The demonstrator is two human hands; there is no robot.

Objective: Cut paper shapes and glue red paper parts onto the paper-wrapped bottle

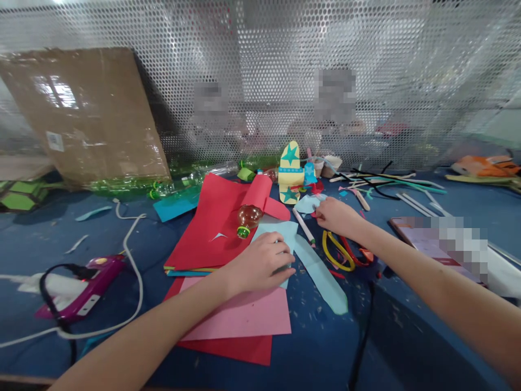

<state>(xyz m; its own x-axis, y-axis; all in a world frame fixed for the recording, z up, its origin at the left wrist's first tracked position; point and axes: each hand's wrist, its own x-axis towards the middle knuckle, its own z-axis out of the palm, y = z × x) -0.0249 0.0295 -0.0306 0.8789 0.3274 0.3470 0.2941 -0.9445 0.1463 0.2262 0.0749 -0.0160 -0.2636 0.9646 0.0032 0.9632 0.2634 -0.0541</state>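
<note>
My left hand (265, 262) lies palm down, fingers apart and slightly bent, on light blue paper (287, 231) over pink paper (244, 315). My right hand (337, 216) reaches to a light blue paper scrap (306, 203), its fingers drawn together; what is between them is hidden. Between the hands lie a white marker (303, 226) and a long light blue paper strip (323, 277) with a rounded end. Just beyond my left hand, a clear brownish bottle top with a green cap (249, 217) pokes from a rolled red paper (260, 190) on a red sheet stack (203, 233).
A yellow paper shape with teal stars (290, 174) stands at the back. Yellow and red loops (338, 252) lie below my right forearm. A phone (435, 247) is at right. On the left are a purple power strip (91, 288), white cable (136, 260) and cardboard (89, 114).
</note>
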